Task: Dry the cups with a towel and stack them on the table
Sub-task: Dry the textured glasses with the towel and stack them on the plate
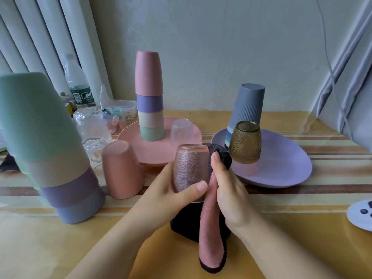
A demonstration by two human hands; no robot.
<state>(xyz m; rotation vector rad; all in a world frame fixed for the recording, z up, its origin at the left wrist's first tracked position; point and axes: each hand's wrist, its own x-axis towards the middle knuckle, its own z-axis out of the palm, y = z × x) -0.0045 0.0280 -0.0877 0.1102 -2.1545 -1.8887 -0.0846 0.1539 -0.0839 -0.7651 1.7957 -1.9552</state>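
**Pink glass in hand, towel against it**

Pink dimpled glass (189, 168) sits upside down at centre, above the bench (281, 208). The left hand (173, 190) has its grip curled round the glass, thumb across the front. The right hand (227, 190) pinches the pink-and-dark towel (209, 228) against the glass's side. At 11 o'clock a water bottle (77, 83) bears a green label, its writing too blurred to read. A four-cup stack (150, 95) stands on a pink plate (128, 135) at 12 o'clock; an amber glass (245, 142) crowds a lilac plate (281, 158) at 2 o'clock.
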